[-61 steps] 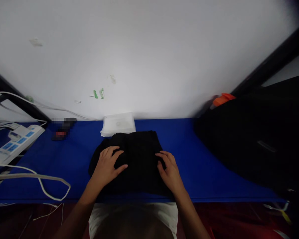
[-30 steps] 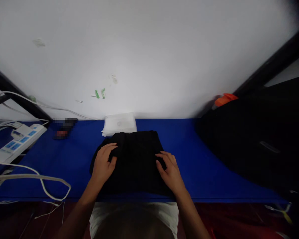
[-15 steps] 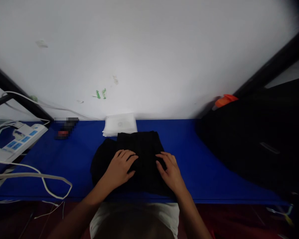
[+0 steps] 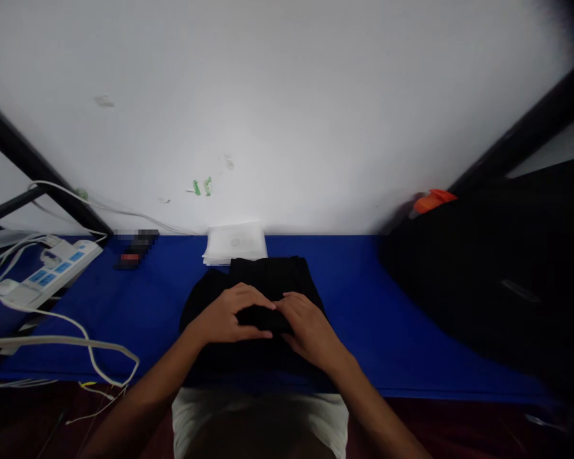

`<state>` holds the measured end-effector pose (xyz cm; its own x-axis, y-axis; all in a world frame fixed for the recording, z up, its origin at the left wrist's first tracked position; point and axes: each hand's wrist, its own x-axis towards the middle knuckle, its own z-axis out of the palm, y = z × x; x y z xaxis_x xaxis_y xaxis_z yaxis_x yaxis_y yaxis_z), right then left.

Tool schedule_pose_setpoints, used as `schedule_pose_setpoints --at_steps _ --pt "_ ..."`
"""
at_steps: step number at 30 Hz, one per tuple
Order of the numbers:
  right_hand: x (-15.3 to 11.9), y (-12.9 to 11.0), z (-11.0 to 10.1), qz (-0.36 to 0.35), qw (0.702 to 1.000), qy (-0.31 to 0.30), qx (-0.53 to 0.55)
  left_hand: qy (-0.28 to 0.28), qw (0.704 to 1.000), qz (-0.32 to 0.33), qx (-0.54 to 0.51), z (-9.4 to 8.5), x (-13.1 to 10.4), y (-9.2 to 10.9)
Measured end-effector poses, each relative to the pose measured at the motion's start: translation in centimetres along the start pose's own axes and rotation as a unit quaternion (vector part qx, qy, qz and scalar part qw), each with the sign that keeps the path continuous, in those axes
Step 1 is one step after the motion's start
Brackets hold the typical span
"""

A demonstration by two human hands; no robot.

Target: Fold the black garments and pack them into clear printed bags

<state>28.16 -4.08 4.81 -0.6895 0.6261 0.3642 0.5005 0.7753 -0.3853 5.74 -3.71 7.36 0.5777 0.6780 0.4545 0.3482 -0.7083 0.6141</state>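
Observation:
A folded black garment (image 4: 272,277) lies on the blue tabletop in front of me; its exact kind is hard to make out in the dark fabric. My left hand (image 4: 232,315) curves over its middle, thumb and fingers on either side of a raised fold. From the other side my right hand (image 4: 309,325) holds the same fold, its fingertips meeting those of the left. The garment's far part lies flat beyond my fingers, and a rounded bulge of it shows at the left.
White papers (image 4: 236,242) lie against the wall behind the garment. At left are a power strip (image 4: 57,274) with white cables (image 4: 90,347) and a partly blurred dark object (image 4: 138,248). A large black bag-like object (image 4: 497,268) fills the right side, an orange item (image 4: 434,200) behind it.
Both hands have moved inward from lying spread on the garment and now meet at its middle, gathering a fold. The view has shifted slightly.

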Motion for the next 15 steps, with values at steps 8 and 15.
schedule_pose_setpoints --at_steps 8,15 --pt "-1.8 -0.2 0.7 0.024 1.0 0.005 -0.006 0.032 0.945 -0.199 0.257 -5.4 1.8 -11.5" --pt "-2.9 -1.3 0.6 0.076 0.991 -0.095 0.058 -0.016 0.928 -0.183 0.324 -6.4 1.8 -13.0"
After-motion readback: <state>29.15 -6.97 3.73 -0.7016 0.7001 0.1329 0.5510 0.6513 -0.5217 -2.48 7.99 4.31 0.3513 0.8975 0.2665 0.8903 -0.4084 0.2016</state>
